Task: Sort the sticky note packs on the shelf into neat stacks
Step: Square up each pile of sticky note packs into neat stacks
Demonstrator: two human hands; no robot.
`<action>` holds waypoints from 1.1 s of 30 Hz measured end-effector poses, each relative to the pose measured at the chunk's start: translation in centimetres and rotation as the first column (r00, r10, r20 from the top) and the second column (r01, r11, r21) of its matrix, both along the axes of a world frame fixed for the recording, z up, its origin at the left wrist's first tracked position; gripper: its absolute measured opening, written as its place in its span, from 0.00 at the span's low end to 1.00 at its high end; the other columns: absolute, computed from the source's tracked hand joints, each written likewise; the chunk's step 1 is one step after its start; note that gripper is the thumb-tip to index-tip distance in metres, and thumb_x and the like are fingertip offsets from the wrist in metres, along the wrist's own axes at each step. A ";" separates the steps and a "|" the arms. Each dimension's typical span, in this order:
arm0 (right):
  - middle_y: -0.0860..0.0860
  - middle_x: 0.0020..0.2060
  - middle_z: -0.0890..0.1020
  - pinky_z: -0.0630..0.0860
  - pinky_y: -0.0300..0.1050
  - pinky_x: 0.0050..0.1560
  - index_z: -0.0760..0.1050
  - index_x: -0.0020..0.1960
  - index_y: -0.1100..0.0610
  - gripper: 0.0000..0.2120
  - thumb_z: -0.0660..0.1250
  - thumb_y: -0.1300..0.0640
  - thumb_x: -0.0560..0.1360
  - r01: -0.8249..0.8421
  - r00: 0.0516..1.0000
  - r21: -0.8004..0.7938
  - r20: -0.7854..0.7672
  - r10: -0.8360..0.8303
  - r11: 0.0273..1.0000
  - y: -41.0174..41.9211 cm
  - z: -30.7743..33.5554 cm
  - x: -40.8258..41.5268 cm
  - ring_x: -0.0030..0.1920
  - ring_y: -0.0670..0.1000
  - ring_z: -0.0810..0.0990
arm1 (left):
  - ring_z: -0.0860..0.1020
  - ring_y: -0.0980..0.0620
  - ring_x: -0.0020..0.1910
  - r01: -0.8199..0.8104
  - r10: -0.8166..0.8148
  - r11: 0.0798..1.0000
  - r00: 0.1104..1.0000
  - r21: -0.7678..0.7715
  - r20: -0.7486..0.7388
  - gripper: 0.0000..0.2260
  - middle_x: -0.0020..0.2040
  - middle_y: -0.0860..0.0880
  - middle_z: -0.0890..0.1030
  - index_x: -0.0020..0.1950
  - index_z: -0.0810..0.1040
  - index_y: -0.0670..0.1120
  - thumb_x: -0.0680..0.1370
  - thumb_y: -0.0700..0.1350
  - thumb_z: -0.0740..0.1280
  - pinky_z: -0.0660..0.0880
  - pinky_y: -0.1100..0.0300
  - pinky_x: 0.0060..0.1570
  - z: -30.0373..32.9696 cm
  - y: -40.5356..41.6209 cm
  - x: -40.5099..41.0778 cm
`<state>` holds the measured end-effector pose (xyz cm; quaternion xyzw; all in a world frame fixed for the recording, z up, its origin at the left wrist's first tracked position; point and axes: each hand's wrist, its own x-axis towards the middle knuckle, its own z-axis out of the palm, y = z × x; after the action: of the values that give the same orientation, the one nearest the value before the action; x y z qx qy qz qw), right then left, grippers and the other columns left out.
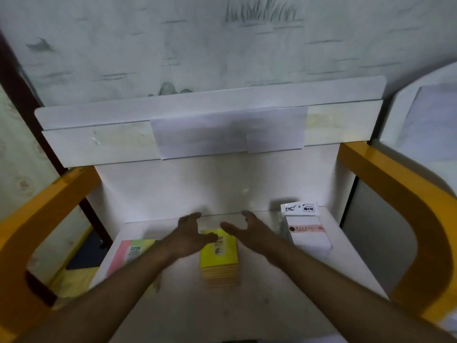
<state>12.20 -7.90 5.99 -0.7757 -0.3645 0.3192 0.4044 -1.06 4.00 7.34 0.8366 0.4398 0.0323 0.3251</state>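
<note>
Head view, looking down on the white shelf [247, 305]. My two hands hang over its middle, palms turned toward each other, fingers loose and spread.

Left hand [189, 235]: released, grasping nothing; its thumb lies over the far left corner of the yellow stack [218, 258]. Whether it touches the top pack I cannot tell.

Right hand [249, 231]: released as well, just beyond the stack's far right corner, apart from it.

Yellow stack: several packs piled square, mid-shelf, between the two forearms. Digits on the top pack are partly hidden by the thumb.

Pink-green pack [128, 253]: lies flat near the shelf's left edge, marked 2209, partly under my left forearm.

White pack [306, 233]: stands toward the far right corner, with a printed header card on top and a pink band across its face.

Yellow frame [400, 194] curves along both sides of the shelf. A white panel [210, 125] spans above the back wall, paper taped to it.
</note>
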 end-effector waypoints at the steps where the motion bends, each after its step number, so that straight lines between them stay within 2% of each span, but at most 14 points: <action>1: 0.53 0.74 0.65 0.64 0.42 0.68 0.60 0.76 0.55 0.39 0.67 0.38 0.72 -0.055 0.994 -0.011 0.098 0.056 0.998 0.2 0.9 0.8 0.72 0.52 0.66 | 0.64 0.47 0.72 0.074 -0.072 0.994 0.997 0.076 -0.037 0.36 0.76 0.44 0.59 0.76 0.59 0.48 0.73 0.56 0.71 0.63 0.60 0.68 1.0 0.4 0.5; 3: 0.52 0.71 0.71 0.65 0.41 0.67 0.68 0.71 0.55 0.31 0.67 0.41 0.74 -0.136 0.926 -0.063 0.346 0.150 0.989 0.3 2.9 2.8 0.70 0.51 0.69 | 0.67 0.49 0.70 0.195 -0.183 0.962 0.980 0.192 -0.079 0.31 0.73 0.45 0.65 0.73 0.64 0.49 0.74 0.56 0.69 0.64 0.61 0.66 2.9 0.3 2.1; 5: 0.51 0.69 0.74 0.64 0.40 0.67 0.72 0.68 0.53 0.25 0.68 0.43 0.74 -0.138 0.828 -0.064 0.540 0.151 0.988 -0.3 4.6 5.3 0.68 0.50 0.71 | 0.69 0.50 0.68 0.294 -0.274 0.912 0.956 0.285 -0.108 0.27 0.71 0.46 0.70 0.72 0.67 0.48 0.76 0.55 0.67 0.65 0.62 0.65 4.0 -0.5 4.3; 8: 0.49 0.68 0.75 0.66 0.40 0.66 0.73 0.67 0.52 0.24 0.68 0.44 0.74 -0.085 0.805 -0.072 0.583 0.112 0.994 -2.5 5.7 9.1 0.66 0.49 0.73 | 0.70 0.49 0.68 0.370 -0.346 0.864 0.929 0.341 -0.130 0.25 0.69 0.45 0.72 0.70 0.69 0.46 0.76 0.54 0.66 0.66 0.61 0.65 4.0 -2.9 7.9; 11: 0.50 0.68 0.74 0.68 0.42 0.65 0.72 0.68 0.53 0.25 0.69 0.45 0.74 0.038 0.861 -0.081 0.509 0.008 0.996 -5.6 5.0 11.8 0.66 0.51 0.74 | 0.71 0.48 0.67 0.403 -0.388 0.882 0.915 0.245 -0.107 0.23 0.68 0.44 0.73 0.69 0.71 0.44 0.78 0.54 0.65 0.67 0.62 0.61 2.8 -6.1 11.1; 13: 0.52 0.69 0.73 0.70 0.45 0.64 0.70 0.69 0.54 0.27 0.69 0.45 0.74 0.119 0.911 -0.064 0.404 -0.084 0.991 -7.5 3.8 12.8 0.66 0.53 0.73 | 0.75 0.46 0.62 0.358 -0.357 0.930 0.934 0.087 -0.020 0.21 0.66 0.42 0.76 0.65 0.74 0.41 0.78 0.54 0.64 0.69 0.63 0.50 1.5 -7.9 12.5; 15: 0.54 0.69 0.72 0.71 0.46 0.63 0.68 0.71 0.55 0.31 0.69 0.43 0.73 0.199 0.945 -0.066 0.276 -0.174 0.978 -9.1 1.9 13.3 0.66 0.54 0.74 | 0.76 0.45 0.58 0.244 -0.238 0.956 0.970 -0.160 0.057 0.25 0.65 0.42 0.75 0.64 0.73 0.41 0.77 0.59 0.63 0.70 0.62 0.49 -0.2 -9.0 13.4; 16: 0.55 0.69 0.72 0.73 0.47 0.63 0.67 0.72 0.54 0.33 0.70 0.41 0.72 0.229 0.957 -0.073 0.201 -0.211 0.971 -9.7 0.8 13.5 0.65 0.55 0.74 | 0.75 0.45 0.60 0.169 -0.157 0.939 0.986 -0.300 0.064 0.27 0.65 0.43 0.75 0.66 0.71 0.41 0.77 0.62 0.62 0.71 0.59 0.53 -1.0 -9.3 13.6; 18: 0.55 0.69 0.72 0.77 0.48 0.55 0.62 0.74 0.53 0.39 0.71 0.39 0.70 0.264 0.964 -0.070 0.000 -0.264 0.962 -10.7 -1.1 13.2 0.62 0.55 0.76 | 0.75 0.45 0.58 0.064 -0.031 0.862 0.997 -0.503 0.072 0.25 0.54 0.47 0.76 0.61 0.71 0.46 0.76 0.65 0.60 0.72 0.55 0.54 -2.4 -10.2 13.4; 20: 0.55 0.68 0.73 0.77 0.44 0.45 0.56 0.76 0.52 0.42 0.70 0.37 0.70 0.304 0.930 -0.079 -0.192 -0.314 0.949 -11.3 -2.3 12.5 0.56 0.54 0.77 | 0.76 0.48 0.45 0.032 0.050 0.790 0.992 -0.612 0.117 0.22 0.41 0.47 0.77 0.51 0.75 0.46 0.75 0.65 0.60 0.72 0.56 0.51 -3.4 -10.7 13.4; 21: 0.54 0.64 0.75 0.76 0.43 0.42 0.58 0.75 0.53 0.40 0.68 0.37 0.71 0.309 0.911 -0.089 -0.257 -0.322 0.947 -11.6 -2.6 12.1 0.52 0.53 0.78 | 0.75 0.48 0.40 0.043 0.087 0.744 0.983 -0.666 0.160 0.21 0.38 0.46 0.77 0.48 0.76 0.46 0.76 0.64 0.61 0.72 0.56 0.48 -3.6 -11.1 13.3; 24: 0.51 0.44 0.83 0.75 0.42 0.41 0.75 0.64 0.56 0.26 0.65 0.39 0.74 0.273 0.870 -0.073 -0.408 -0.279 0.959 -11.9 -3.0 11.5 0.41 0.50 0.79 | 0.76 0.46 0.39 0.049 0.221 0.641 0.944 -0.766 0.246 0.15 0.43 0.43 0.78 0.50 0.77 0.44 0.77 0.57 0.64 0.75 0.54 0.47 -3.7 -11.7 13.4; 28: 0.47 0.27 0.81 0.71 0.40 0.34 0.79 0.56 0.55 0.22 0.66 0.39 0.74 0.238 0.849 -0.072 -0.470 -0.243 0.969 -12.0 -2.9 11.8 0.28 0.46 0.76 | 0.74 0.46 0.38 0.038 0.290 0.595 0.921 -0.803 0.259 0.13 0.41 0.43 0.77 0.48 0.77 0.44 0.77 0.54 0.66 0.74 0.54 0.46 -3.9 -12.1 13.3; 33: 0.47 0.27 0.77 0.71 0.41 0.34 0.79 0.56 0.53 0.24 0.68 0.36 0.70 0.233 0.845 -0.070 -0.478 -0.237 0.970 -13.0 -4.3 11.4 0.28 0.48 0.71 | 0.75 0.45 0.42 0.035 0.299 0.594 0.918 -0.804 0.261 0.17 0.41 0.43 0.78 0.53 0.79 0.41 0.77 0.55 0.65 0.75 0.52 0.49 -5.2 -12.9 12.2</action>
<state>23.61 -20.85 1.73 -0.7119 -0.1528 0.4523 0.5150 11.18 -8.86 2.13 0.5462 0.4005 0.0147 0.7356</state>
